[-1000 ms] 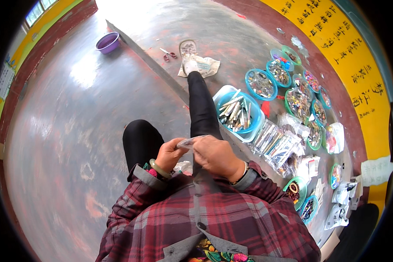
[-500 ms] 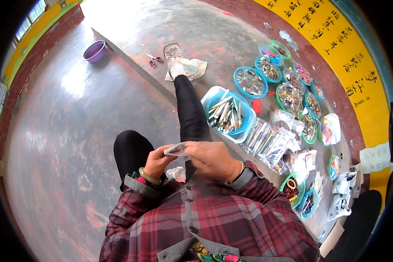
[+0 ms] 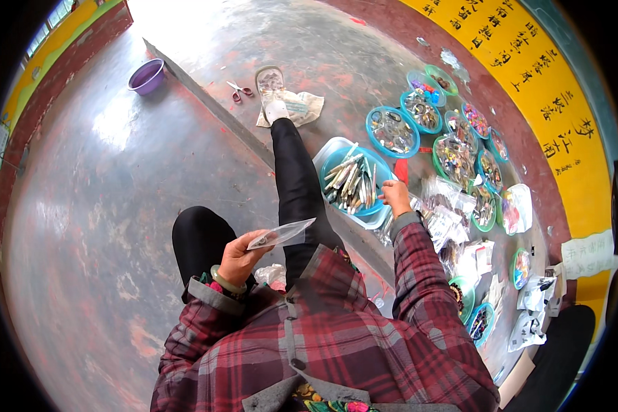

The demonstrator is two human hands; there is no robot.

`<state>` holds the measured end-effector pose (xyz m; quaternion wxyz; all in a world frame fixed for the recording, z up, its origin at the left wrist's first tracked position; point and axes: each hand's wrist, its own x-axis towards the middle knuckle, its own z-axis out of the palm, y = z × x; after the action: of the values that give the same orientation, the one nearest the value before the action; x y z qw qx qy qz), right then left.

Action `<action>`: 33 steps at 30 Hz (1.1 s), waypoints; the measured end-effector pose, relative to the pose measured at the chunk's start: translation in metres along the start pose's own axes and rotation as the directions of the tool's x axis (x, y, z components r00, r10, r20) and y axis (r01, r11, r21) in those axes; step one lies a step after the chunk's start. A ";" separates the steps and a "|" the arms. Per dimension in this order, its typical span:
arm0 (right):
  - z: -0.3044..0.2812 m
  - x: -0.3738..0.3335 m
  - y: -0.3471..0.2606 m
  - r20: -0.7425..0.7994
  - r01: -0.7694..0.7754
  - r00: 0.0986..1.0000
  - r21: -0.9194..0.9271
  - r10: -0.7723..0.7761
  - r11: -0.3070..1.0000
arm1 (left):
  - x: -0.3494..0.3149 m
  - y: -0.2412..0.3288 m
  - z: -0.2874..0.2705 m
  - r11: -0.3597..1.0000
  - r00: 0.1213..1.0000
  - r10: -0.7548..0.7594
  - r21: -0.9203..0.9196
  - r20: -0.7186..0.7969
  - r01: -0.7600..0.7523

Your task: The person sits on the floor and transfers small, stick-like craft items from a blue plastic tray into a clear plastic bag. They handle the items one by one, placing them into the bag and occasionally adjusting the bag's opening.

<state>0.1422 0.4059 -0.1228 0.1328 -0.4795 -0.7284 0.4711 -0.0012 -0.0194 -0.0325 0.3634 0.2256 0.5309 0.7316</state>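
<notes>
My left hand is closed on the lower end of a small clear plastic bag, which tilts up to the right above my knee. Something small and dark shows in the bag near my fingers, too unclear to name. My right hand is stretched out at the right edge of a blue basin, its fingers partly spread and nothing visible in them. Several slim, pen-like sticks, pale and dark, lie heaped in this basin. The basin sits inside a white tub.
Right of me stand several baskets of small parts, among them a blue-rimmed basket, and packed plastic bags. Ahead lie red-handled scissors and a cloth sack under my foot. A purple basin stands far left, beside a floor ledge.
My right hand has let go of the plastic bag and moved forward and right to the basin of sticks. The left hand keeps the bag, now stretched out flatter to the right.
</notes>
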 end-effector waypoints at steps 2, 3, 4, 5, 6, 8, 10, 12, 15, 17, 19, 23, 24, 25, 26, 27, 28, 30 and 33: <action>0.008 0.016 0.006 0.073 -0.070 0.995 0.031 0.068 0.997 | 0.000 -0.002 0.000 1.000 1.000 0.016 0.010 0.000 -0.016; 0.014 0.024 0.010 0.061 -0.099 0.994 0.070 0.095 0.993 | -0.001 -0.003 0.000 1.000 1.000 0.029 0.006 0.001 -0.029; 0.023 0.031 0.013 0.051 -0.128 0.991 0.109 0.123 0.986 | 0.000 -0.004 0.000 0.999 0.999 0.043 0.002 0.001 -0.043; 0.031 0.040 0.018 0.044 -0.155 0.988 0.149 0.150 0.977 | 0.001 -0.004 -0.001 0.999 0.999 0.047 0.024 0.018 -0.047; 0.036 0.047 0.022 0.042 -0.159 0.987 0.147 0.155 0.976 | 0.001 -0.004 -0.001 0.999 0.999 0.047 0.013 0.018 -0.047; 0.048 0.061 0.029 0.045 -0.169 0.985 0.143 0.164 0.975 | -0.001 -0.005 0.000 0.999 0.999 0.045 -0.008 0.010 -0.045; 0.060 0.074 0.043 -0.015 -0.146 0.989 0.145 0.150 0.979 | -0.002 -0.006 -0.001 0.999 0.999 0.049 0.004 0.007 -0.049; 0.061 0.105 0.087 -0.063 -0.102 0.992 0.060 0.106 0.993 | 0.000 -0.007 -0.002 0.998 0.997 0.067 0.009 0.021 -0.068; 0.070 0.119 0.106 -0.152 0.070 0.978 -0.417 -0.145 0.906 | -0.001 -0.011 -0.005 0.998 0.998 0.067 0.006 0.013 -0.067; 0.078 0.102 0.084 -0.203 0.061 0.955 -0.583 -0.218 0.810 | -0.005 -0.009 -0.004 0.998 0.999 0.054 0.030 -0.006 -0.054; 0.067 0.115 0.107 -0.255 0.021 0.951 -0.515 -0.176 0.857 | 0.001 -0.007 -0.003 0.998 0.998 0.052 0.019 0.028 -0.052; 0.067 0.094 0.070 -0.236 0.058 0.941 -0.591 -0.242 0.805 | -0.001 -0.004 0.000 0.997 0.998 0.054 0.049 0.021 -0.055; 0.065 0.085 0.059 -0.245 0.069 0.931 -0.609 -0.270 0.790 | -0.001 -0.003 0.000 0.997 0.998 0.052 0.062 0.019 -0.053; 0.064 0.071 0.036 -0.292 0.069 0.909 -0.596 -0.297 0.800 | -0.003 -0.004 -0.001 0.998 0.999 0.053 0.041 0.014 -0.053; 0.058 0.065 0.032 -0.324 0.108 0.871 -0.609 -0.370 0.786 | -0.001 -0.005 -0.001 0.998 0.998 0.053 0.021 0.025 -0.053; 0.056 0.057 0.018 -0.355 0.120 0.849 -0.591 -0.390 0.798 | -0.001 -0.006 -0.002 0.999 0.998 0.054 0.004 0.025 -0.054; 0.052 0.048 0.004 -0.387 0.132 0.827 -0.571 -0.408 0.810 | -0.001 -0.007 -0.003 0.999 0.999 0.041 -0.013 0.019 -0.041; 0.038 0.019 -0.027 -0.339 0.242 0.868 -0.351 -0.364 0.905 | -0.002 -0.007 -0.002 0.999 1.000 0.016 -0.050 0.011 -0.015; 0.018 -0.041 -0.089 -0.236 0.328 0.927 0.136 -0.291 0.935 | -0.004 -0.008 0.000 0.996 1.000 -0.020 -0.092 -0.006 0.019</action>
<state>0.1003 0.3538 -0.0493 0.3235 -0.3923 -0.7331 0.4517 0.0037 -0.0216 -0.0394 0.3788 0.2009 0.4999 0.7525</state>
